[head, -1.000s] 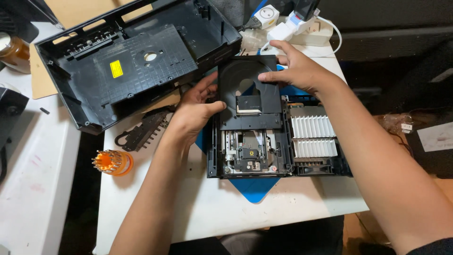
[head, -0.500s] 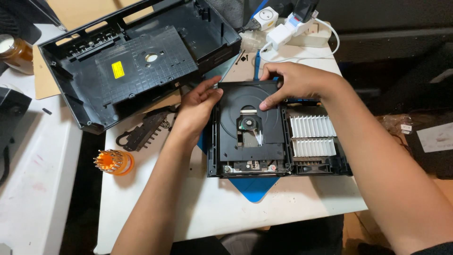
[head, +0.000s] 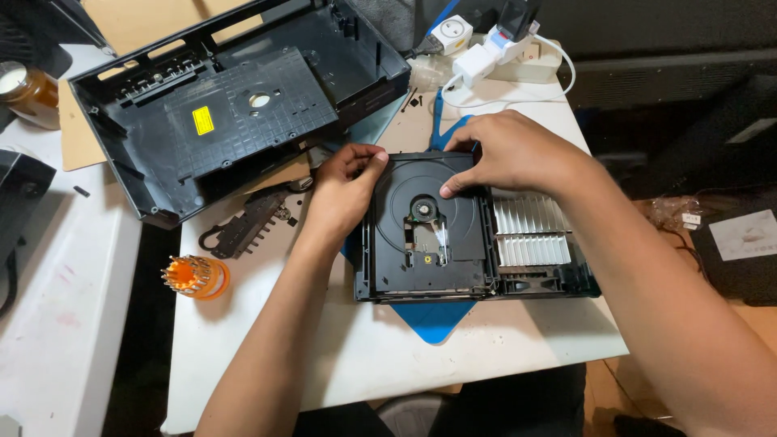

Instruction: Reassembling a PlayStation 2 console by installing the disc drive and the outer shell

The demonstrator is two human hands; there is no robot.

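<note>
An opened black game console chassis lies on a white table, over a blue mat. A black disc drive tray with a round recess and a central spindle lies flat in the chassis's left half. My left hand pinches the drive's upper left edge. Over the upper right of the drive rests my right hand, fingertips pressing near the spindle. A silver finned heatsink sits to the right of the drive.
The console's black top shell, with a yellow sticker, lies upside down at the upper left. Nearby are a black metal bracket, an orange screwdriver bit holder, a white power strip with plugs and a brown jar.
The disc drive was tilted up a second ago, showing the mechanism beneath. It has been lowered flat into the chassis, and both hands have followed it down.
</note>
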